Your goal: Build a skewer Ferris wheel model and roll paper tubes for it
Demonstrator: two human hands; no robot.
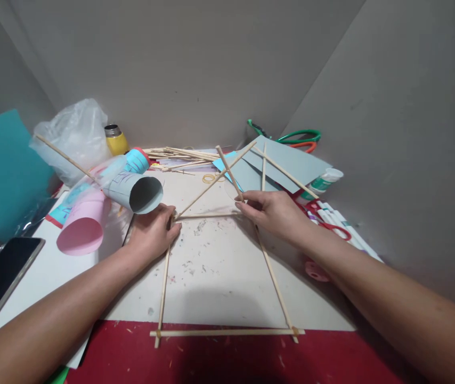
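Note:
A frame of thin wooden sticks lies on the white board, its two near corners bound with tan rubber bands. My left hand is closed, thumb and finger pinching the frame's far left corner where sticks meet. A slanting stick rises from that corner to the upper right. With its fingertips my right hand pinches another wooden stick, which leans up and left and crosses the slanting one near the top. The frame's far right corner is partly hidden behind my right hand.
Paper tubes, one grey and one pink, stand left beside a plastic bag and a phone. Loose sticks lie at the back. Grey card, a glue bottle, red scissors and markers are right.

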